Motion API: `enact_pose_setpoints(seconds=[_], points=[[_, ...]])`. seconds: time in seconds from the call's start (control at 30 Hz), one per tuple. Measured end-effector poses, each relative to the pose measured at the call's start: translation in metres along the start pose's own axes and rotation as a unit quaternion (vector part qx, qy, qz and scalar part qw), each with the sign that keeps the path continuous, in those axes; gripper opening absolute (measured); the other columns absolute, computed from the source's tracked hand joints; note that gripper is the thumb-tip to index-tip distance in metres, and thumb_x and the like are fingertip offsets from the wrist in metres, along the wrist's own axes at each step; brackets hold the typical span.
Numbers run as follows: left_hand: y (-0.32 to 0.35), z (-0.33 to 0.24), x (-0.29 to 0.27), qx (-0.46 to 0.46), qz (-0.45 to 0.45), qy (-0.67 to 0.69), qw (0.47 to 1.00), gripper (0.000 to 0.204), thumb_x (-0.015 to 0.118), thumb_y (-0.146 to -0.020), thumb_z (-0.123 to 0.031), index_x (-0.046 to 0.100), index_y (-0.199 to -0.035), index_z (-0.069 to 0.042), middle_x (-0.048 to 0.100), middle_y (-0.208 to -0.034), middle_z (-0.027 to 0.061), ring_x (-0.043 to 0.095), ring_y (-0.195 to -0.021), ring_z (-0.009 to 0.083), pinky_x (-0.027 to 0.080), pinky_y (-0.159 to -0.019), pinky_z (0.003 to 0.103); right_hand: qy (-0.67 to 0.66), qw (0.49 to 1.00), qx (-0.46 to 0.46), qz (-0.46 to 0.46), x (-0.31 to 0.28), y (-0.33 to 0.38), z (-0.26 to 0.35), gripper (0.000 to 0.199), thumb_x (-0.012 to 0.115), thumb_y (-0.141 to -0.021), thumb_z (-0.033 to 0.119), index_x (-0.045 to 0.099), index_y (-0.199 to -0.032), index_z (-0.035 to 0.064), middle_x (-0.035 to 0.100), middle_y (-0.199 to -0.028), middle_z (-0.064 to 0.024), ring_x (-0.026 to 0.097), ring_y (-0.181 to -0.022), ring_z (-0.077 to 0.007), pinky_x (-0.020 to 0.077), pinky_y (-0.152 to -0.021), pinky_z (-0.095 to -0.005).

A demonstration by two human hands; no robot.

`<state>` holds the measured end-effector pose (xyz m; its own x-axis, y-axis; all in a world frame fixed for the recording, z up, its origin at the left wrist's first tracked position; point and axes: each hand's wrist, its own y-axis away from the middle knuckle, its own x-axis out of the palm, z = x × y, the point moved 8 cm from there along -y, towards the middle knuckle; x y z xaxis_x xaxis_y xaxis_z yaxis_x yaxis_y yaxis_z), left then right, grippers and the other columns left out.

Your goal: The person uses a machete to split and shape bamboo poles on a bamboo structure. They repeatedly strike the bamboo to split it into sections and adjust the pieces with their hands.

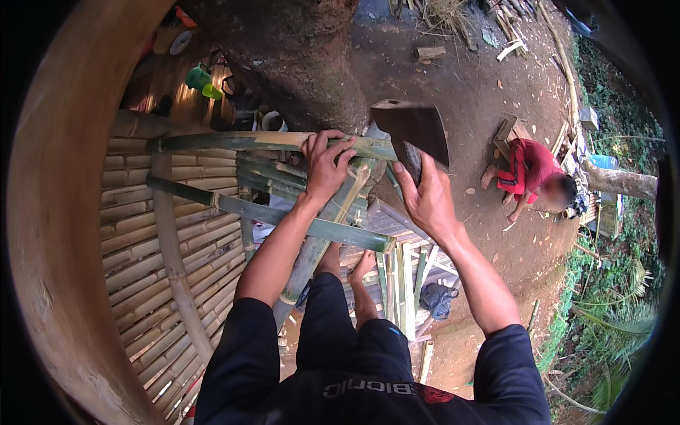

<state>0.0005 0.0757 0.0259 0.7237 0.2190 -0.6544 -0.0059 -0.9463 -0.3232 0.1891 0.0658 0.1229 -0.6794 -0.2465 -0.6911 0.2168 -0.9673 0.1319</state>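
Observation:
My left hand (328,161) is closed around a split bamboo strip (273,142), near its right end. That strip runs left over a slatted bamboo panel. In my right hand (431,200) is a chopping tool with a broad, dark metal blade (423,129); its handle is mostly hidden by my fingers. The blade stands beside the strip's right end, and I cannot tell whether they touch. Below my left hand, a thick slanting bamboo pole (315,248) comes up toward the strip. A second green bamboo strip (283,216) crosses under my left forearm.
The slatted bamboo panel (134,248) fills the left side, beside a large curved post (78,212). A tree trunk (304,64) stands ahead. Split bamboo pieces (401,290) and a dark plastic bag (438,300) lie near my feet. A person in red (531,170) crouches at right.

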Motion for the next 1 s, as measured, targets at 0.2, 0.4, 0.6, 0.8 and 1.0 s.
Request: enact_pose_setpoints(seconds=[0.2, 0.4, 0.6, 0.8, 1.0], points=[[-0.014, 0.004, -0.002, 0.017, -0.015, -0.011, 1.0, 0.022, 0.071, -0.083, -0.017, 0.075, -0.105, -0.016, 0.06, -0.108, 0.0026, 0.05, -0.106, 0.0243, 0.033, -0.096, 0.04, 0.054, 0.997, 0.016, 0.052, 0.007, -0.015, -0.015, 0.032, 0.058, -0.096, 0.027, 0.048, -0.107, -0.0013, 0.063, -0.079, -0.032, 0.061, -0.083, -0.0521, 0.0478, -0.068, -0.0547], [-0.008, 0.003, 0.001, 0.018, -0.011, -0.011, 1.0, 0.024, 0.071, -0.082, -0.017, 0.074, -0.106, -0.016, 0.06, -0.108, 0.0028, 0.05, -0.105, 0.0253, 0.033, -0.096, 0.041, -0.007, 1.0, -0.004, 0.004, 0.012, -0.006, -0.013, 0.032, 0.056, -0.097, 0.029, 0.048, -0.109, -0.0004, 0.064, -0.082, -0.0324, 0.062, -0.084, -0.0519, 0.0482, -0.069, -0.0542], [-0.006, 0.002, -0.001, 0.014, -0.004, -0.021, 1.0, 0.025, 0.071, -0.082, -0.018, 0.074, -0.107, -0.016, 0.059, -0.108, 0.0031, 0.05, -0.105, 0.0253, 0.033, -0.096, 0.041, -0.024, 0.999, -0.006, -0.031, -0.004, -0.003, 0.003, 0.033, 0.057, -0.096, 0.029, 0.048, -0.109, 0.0001, 0.064, -0.084, -0.0332, 0.063, -0.085, -0.0506, 0.0488, -0.071, -0.0539], [-0.007, 0.002, 0.002, 0.012, 0.004, -0.023, 1.0, 0.024, 0.07, -0.081, -0.018, 0.071, -0.105, -0.012, 0.059, -0.11, 0.004, 0.05, -0.105, 0.0263, 0.033, -0.096, 0.042, 0.077, 0.991, 0.034, 0.101, 0.022, -0.011, -0.031, 0.037, 0.059, -0.096, 0.029, 0.051, -0.113, -0.0021, 0.065, -0.086, -0.0312, 0.064, -0.085, -0.0485, 0.0497, -0.071, -0.0513], [0.0, 0.007, 0.001, 0.007, 0.0, 0.002, 1.0, 0.031, 0.072, -0.078, -0.017, 0.062, -0.106, -0.008, 0.057, -0.11, 0.0064, 0.049, -0.108, 0.0292, 0.031, -0.096, 0.046, -0.008, 0.997, -0.054, -0.048, 0.017, 0.001, -0.011, 0.037, 0.058, -0.096, 0.029, 0.052, -0.117, -0.0012, 0.066, -0.087, -0.0302, 0.064, -0.086, -0.0486, 0.0501, -0.075, -0.0509]])
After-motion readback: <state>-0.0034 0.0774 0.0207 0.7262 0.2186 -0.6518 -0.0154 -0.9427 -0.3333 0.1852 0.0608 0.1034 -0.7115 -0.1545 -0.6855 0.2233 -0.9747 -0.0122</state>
